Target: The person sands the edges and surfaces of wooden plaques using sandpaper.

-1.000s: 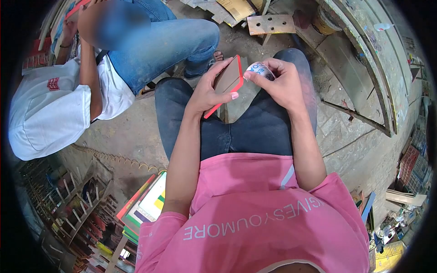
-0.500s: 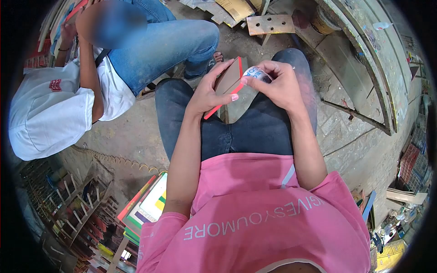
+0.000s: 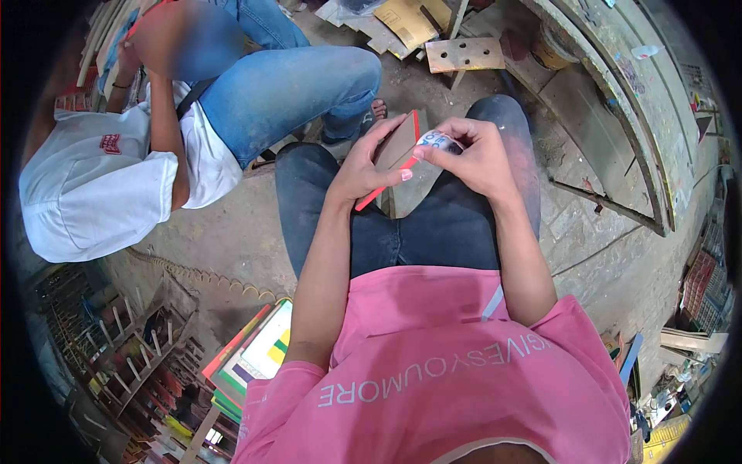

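My left hand [image 3: 362, 172] is closed around a thin flat board [image 3: 397, 148] with a grey-brown face and bright red edges, held tilted above my lap. Its thumb lies across the near part of the board. My right hand [image 3: 481, 155] pinches a folded white piece with blue lettering [image 3: 435, 141] against the board's right red edge. The material of that piece cannot be made out. Beneath the hands, a greyish flat surface [image 3: 415, 185] shows between my legs, partly covered by the board and fingers.
At the left sits another person in a white shirt [image 3: 100, 185] and jeans. A board with holes [image 3: 464, 55] stands ahead. A large paint-marked frame [image 3: 653, 147] curves along the right. Colourful panels [image 3: 259, 348] are stacked by my left elbow, near a coiled yellow hose [image 3: 209, 273].
The whole view has shifted slightly, so most things appear lower and further right. My right hand sits a little lower along the board's red edge. Both holds are unchanged.
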